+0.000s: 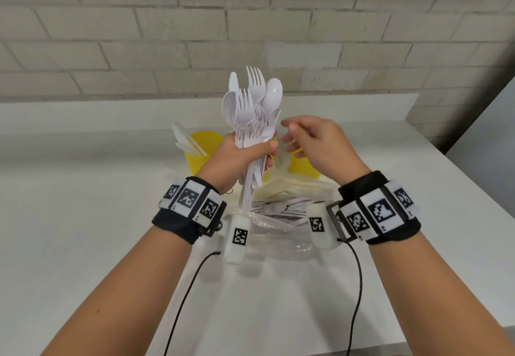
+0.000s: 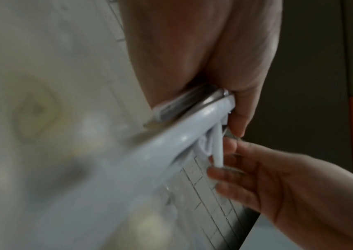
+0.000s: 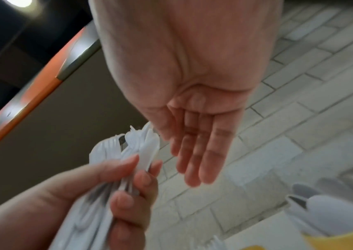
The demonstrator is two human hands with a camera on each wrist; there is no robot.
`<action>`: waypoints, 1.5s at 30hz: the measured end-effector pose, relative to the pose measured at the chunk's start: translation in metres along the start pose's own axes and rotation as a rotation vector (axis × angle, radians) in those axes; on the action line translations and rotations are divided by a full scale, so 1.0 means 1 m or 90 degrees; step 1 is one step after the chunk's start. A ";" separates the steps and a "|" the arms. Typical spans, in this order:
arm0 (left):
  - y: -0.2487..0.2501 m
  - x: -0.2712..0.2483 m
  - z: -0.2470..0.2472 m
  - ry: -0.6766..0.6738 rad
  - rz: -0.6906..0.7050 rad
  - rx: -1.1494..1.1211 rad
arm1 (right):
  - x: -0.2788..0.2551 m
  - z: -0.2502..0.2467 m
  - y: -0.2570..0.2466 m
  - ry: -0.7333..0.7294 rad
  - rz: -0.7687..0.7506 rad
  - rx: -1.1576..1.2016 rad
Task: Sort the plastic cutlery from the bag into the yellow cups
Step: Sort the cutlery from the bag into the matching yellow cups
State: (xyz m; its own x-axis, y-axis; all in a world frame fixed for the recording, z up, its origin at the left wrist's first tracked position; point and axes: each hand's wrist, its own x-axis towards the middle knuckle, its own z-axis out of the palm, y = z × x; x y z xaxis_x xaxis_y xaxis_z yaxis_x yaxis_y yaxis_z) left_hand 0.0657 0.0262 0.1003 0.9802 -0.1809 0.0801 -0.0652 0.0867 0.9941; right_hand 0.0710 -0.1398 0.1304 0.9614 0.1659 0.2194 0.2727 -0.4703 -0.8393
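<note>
My left hand (image 1: 245, 155) grips a thick upright bundle of white plastic cutlery (image 1: 250, 110), forks, spoons and a knife fanned out at the top. The same bundle of cutlery (image 3: 128, 148) shows in the right wrist view, held by the left hand (image 3: 115, 186). My right hand (image 1: 303, 138) hovers just right of the bundle, fingers relaxed and empty; its fingers (image 3: 194, 152) are straight. A yellow mesh cup (image 1: 202, 146) at the left holds white knives. A second yellow cup (image 1: 302, 163) sits behind my right hand. The clear bag (image 1: 278, 222) lies between my wrists with cutlery inside.
Everything stands on a white table (image 1: 83, 216) against a grey brick wall (image 1: 250, 21). A yellow cup with spoons (image 3: 329, 225) appears at the lower right of the right wrist view. Black cables (image 1: 184, 297) run from both wrist bands towards me.
</note>
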 end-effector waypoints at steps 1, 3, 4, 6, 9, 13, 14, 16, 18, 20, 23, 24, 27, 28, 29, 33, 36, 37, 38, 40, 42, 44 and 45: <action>-0.001 0.000 0.000 -0.005 -0.003 -0.005 | 0.004 0.001 -0.005 0.013 0.010 0.055; -0.004 -0.001 0.000 -0.018 -0.009 0.001 | 0.009 0.005 -0.014 0.005 0.036 0.145; -0.005 -0.001 0.000 -0.021 -0.012 0.009 | 0.011 0.008 -0.016 -0.002 0.045 0.170; -0.008 -0.002 0.000 -0.024 -0.020 0.020 | 0.014 0.013 -0.017 -0.001 0.050 0.216; -0.012 -0.002 -0.003 -0.034 -0.035 0.010 | 0.018 0.017 -0.016 0.027 0.067 0.290; -0.019 -0.004 -0.007 -0.066 -0.046 0.001 | 0.023 0.018 -0.013 0.067 0.054 0.364; -0.021 -0.004 -0.007 -0.069 -0.044 -0.004 | 0.025 0.017 -0.013 0.075 0.047 0.386; -0.025 -0.003 -0.009 -0.068 -0.044 -0.016 | 0.028 0.015 -0.015 0.101 0.022 0.431; -0.028 -0.003 -0.011 -0.070 -0.041 -0.027 | 0.032 0.011 -0.017 0.156 -0.019 0.486; -0.031 -0.002 -0.014 -0.077 -0.043 -0.033 | 0.037 0.005 -0.018 0.207 -0.065 0.564; -0.033 0.000 -0.017 -0.086 -0.054 -0.038 | 0.044 -0.002 -0.015 0.229 -0.079 0.521; -0.034 0.001 -0.017 -0.090 -0.060 -0.040 | 0.044 -0.003 -0.015 0.206 -0.054 0.434; -0.035 0.004 -0.016 -0.114 -0.074 -0.043 | 0.040 0.006 -0.009 0.038 0.041 0.241; -0.035 0.004 -0.016 -0.120 -0.079 -0.045 | 0.038 0.009 -0.006 -0.022 0.060 0.224; -0.035 0.005 -0.016 -0.125 -0.083 -0.048 | 0.037 0.011 -0.004 -0.072 0.072 0.216; -0.034 0.004 -0.016 -0.138 -0.090 -0.051 | 0.038 0.012 0.000 -0.144 0.075 0.240; -0.034 0.003 -0.017 -0.140 -0.084 -0.049 | 0.039 0.010 0.000 -0.136 0.066 0.272; -0.034 0.003 -0.017 -0.140 -0.081 -0.042 | 0.039 0.010 0.001 -0.129 0.068 0.281; -0.034 0.003 -0.018 -0.140 -0.079 -0.035 | 0.039 0.010 0.001 -0.117 0.075 0.291; -0.036 0.004 -0.019 -0.133 -0.078 -0.018 | 0.039 0.009 0.000 -0.072 0.090 0.310; -0.038 0.003 -0.019 -0.121 -0.080 0.004 | 0.040 0.007 0.000 -0.013 0.089 0.335; -0.040 0.002 -0.019 -0.116 -0.086 0.035 | 0.042 0.005 0.000 0.033 0.080 0.396; -0.041 0.001 -0.019 -0.111 -0.087 0.057 | 0.043 0.004 0.000 0.046 0.080 0.431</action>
State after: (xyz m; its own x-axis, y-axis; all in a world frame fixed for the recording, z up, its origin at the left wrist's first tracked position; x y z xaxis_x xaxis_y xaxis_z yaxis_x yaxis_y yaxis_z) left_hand 0.0733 0.0410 0.0585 0.9343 -0.3528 -0.0520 0.0418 -0.0364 0.9985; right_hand 0.1122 -0.1289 0.1380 0.9907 0.0760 0.1131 0.0993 0.1663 -0.9811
